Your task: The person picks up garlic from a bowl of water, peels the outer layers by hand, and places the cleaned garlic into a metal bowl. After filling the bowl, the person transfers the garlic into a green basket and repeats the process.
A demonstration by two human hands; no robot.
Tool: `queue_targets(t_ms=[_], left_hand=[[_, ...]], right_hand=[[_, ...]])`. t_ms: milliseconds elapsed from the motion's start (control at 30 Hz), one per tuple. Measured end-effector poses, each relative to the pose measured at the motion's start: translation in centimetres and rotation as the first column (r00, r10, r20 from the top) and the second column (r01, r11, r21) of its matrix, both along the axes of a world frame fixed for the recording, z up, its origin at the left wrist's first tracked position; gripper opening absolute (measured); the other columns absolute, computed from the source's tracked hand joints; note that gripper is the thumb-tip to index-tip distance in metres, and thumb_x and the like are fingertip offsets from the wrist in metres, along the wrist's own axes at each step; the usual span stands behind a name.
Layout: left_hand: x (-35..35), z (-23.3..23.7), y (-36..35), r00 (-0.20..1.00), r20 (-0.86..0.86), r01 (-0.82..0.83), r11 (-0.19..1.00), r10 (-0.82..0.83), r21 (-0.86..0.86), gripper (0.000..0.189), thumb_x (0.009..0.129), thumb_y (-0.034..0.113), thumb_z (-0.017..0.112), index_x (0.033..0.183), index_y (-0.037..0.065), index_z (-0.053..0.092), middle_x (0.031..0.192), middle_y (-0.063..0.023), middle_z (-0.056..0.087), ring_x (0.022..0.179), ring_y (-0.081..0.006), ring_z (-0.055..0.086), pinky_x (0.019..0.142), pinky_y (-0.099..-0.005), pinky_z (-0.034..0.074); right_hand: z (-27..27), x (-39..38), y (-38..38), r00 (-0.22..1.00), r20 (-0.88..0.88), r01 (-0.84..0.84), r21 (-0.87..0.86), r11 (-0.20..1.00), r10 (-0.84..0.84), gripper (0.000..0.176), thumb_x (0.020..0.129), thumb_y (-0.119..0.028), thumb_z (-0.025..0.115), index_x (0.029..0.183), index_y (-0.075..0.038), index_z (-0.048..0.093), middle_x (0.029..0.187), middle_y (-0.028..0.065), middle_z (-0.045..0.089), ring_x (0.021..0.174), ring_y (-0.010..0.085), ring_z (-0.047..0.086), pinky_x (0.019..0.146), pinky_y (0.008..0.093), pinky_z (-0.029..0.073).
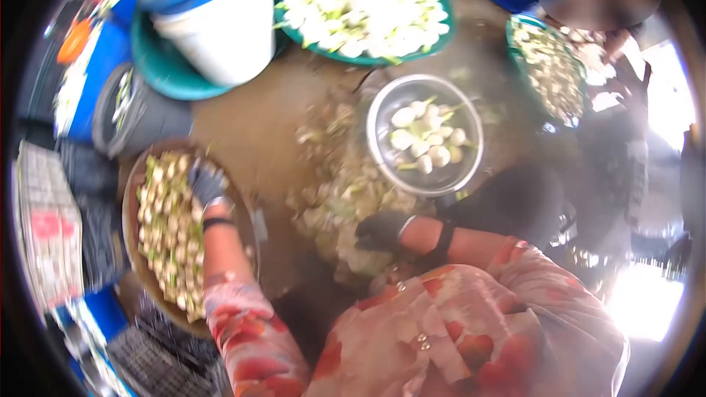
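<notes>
My left hand [209, 187], in a dark glove, reaches into a wide brown basin [131, 231]. Its fingers look stretched out and rest against small whitish bulbs with green stems [173, 231]; blur hides the fingertips. My right hand [384, 231], gloved as well, is curled closed low over a heap of pale peelings [346, 209]. What it holds, if anything, is too dark to make out. Just beyond that hand stands a round metal bowl [373, 151] with several peeled white bulbs [430, 136] in it, some with green stems.
At the back, a green tub [447, 26] is heaped with white bulbs. Left of it, a white bucket [220, 40] stands in another green tub [151, 66]. Another person's hand [616, 45] is near a basket of bulbs [548, 73]. Black crates [158, 349] sit at lower left.
</notes>
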State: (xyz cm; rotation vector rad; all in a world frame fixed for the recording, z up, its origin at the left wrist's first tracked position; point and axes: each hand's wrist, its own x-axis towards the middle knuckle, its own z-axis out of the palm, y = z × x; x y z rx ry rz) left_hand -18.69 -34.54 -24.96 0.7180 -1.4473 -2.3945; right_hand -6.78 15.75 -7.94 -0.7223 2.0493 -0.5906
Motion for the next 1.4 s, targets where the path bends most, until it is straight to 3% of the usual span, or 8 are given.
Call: queue_targets(t_ms=[33, 133, 200, 333, 500, 700, 800, 1400], left_hand=[[0.5, -5.4, -5.4, 0.998, -0.052, 0.048, 0.988, -0.040, 0.150, 0.032, 0.095, 0.024, 0.051, 0.126, 0.017, 0.052, 0.105, -0.0075, 0.060, 0.096, -0.0260, 0.058, 0.079, -0.0478, 0.052], [1.4, 0.6, 0.8, 0.709, 0.688, 0.519, 0.546, 0.157, -0.658, 0.047, 0.099, 0.035, 0.038, 0.116, -0.003, 0.060, 0.115, -0.0172, 0.065, 0.100, -0.0339, 0.062, 0.086, -0.0365, 0.049], [2.2, 0.6, 1.7, 0.324, 0.925, 0.942, 0.024, 0.197, -0.335, 0.046, 0.100, 0.032, 0.042, 0.132, 0.001, 0.054, 0.138, -0.0134, 0.053, 0.124, -0.0273, 0.051, 0.100, -0.0334, 0.042], [6.6, -13.3, -2.7, 0.871, 0.479, 0.256, 0.932, -0.108, -0.256, 0.048, 0.098, 0.027, 0.054, 0.139, 0.004, 0.049, 0.131, -0.0082, 0.058, 0.115, -0.0179, 0.056, 0.097, -0.0309, 0.045], [7.9, 4.2, 4.0, 0.925, 0.350, -0.072, 0.971, 0.150, -0.227, 0.037, 0.092, 0.021, 0.064, 0.125, 0.009, 0.054, 0.099, -0.0036, 0.061, 0.078, -0.0159, 0.057, 0.067, -0.0292, 0.051], [9.0, 21.5, 18.4, 0.965, -0.003, 0.252, 0.925, -0.264, -0.284, 0.044, 0.085, 0.003, 0.067, 0.127, 0.004, 0.052, 0.113, -0.0054, 0.058, 0.093, -0.0143, 0.060, 0.079, -0.0298, 0.056], [11.3, 23.8, 24.9, 0.946, 0.044, 0.306, 0.843, -0.321, -0.442, 0.051, 0.084, -0.001, 0.066, 0.131, 0.001, 0.048, 0.118, -0.0069, 0.057, 0.106, -0.0166, 0.057, 0.091, -0.0294, 0.051], [17.2, 23.9, 34.9, 0.901, -0.003, 0.314, 0.657, -0.433, -0.685, 0.058, 0.082, -0.003, 0.065, 0.136, 0.001, 0.043, 0.126, -0.0091, 0.053, 0.115, -0.0190, 0.053, 0.103, -0.0346, 0.044]], right_hand=[[0.2, -0.3, -0.4, 0.999, 0.034, -0.029, 0.052, 0.998, 0.028, 0.047, 0.090, -0.047, 0.053, 0.114, -0.009, 0.065, 0.112, 0.0175, 0.066, 0.107, 0.0350, 0.062, 0.093, 0.0444, 0.046], [0.4, -1.5, -1.5, 0.990, 0.128, -0.086, 0.153, 0.984, 0.067, 0.050, 0.090, -0.046, 0.052, 0.126, -0.012, 0.060, 0.118, 0.0157, 0.065, 0.113, 0.0330, 0.059, 0.097, 0.0435, 0.045], [2.6, -2.1, -1.9, 0.992, 0.129, -0.040, 0.184, 0.982, 0.016, 0.049, 0.091, -0.046, 0.051, 0.126, -0.012, 0.060, 0.117, 0.0150, 0.065, 0.112, 0.0332, 0.060, 0.095, 0.0438, 0.045], [3.1, -2.4, -2.1, 0.991, 0.131, -0.016, 0.188, 0.982, -0.009, 0.047, 0.090, -0.046, 0.052, 0.119, -0.011, 0.064, 0.111, 0.0146, 0.068, 0.107, 0.0339, 0.062, 0.093, 0.0447, 0.046], [1.5, -2.6, -2.7, 0.916, -0.214, -0.322, 0.116, 0.940, 0.340, 0.032, 0.093, -0.030, 0.052, 0.111, -0.011, 0.069, 0.111, 0.0142, 0.068, 0.107, 0.0333, 0.062, 0.092, 0.0416, 0.048], [1.9, -2.9, -2.8, 0.819, -0.125, 0.404, -0.569, 0.716, -0.561, 0.034, 0.093, -0.038, 0.061, 0.103, -0.006, 0.068, 0.095, 0.0160, 0.070, 0.089, 0.0336, 0.067, 0.078, 0.0391, 0.052], [8.5, -3.2, -2.3, 0.758, 0.233, 0.632, -0.495, 0.597, -0.609, 0.027, 0.093, -0.027, 0.062, 0.110, -0.007, 0.068, 0.101, 0.0144, 0.069, 0.094, 0.0286, 0.067, 0.082, 0.0360, 0.052], [9.9, -1.3, 0.6, 0.742, -0.027, 0.553, -0.539, 0.635, -0.670, 0.025, 0.088, -0.026, 0.063, 0.089, -0.001, 0.065, 0.076, 0.0128, 0.067, 0.070, 0.0265, 0.066, 0.068, 0.0371, 0.053]])
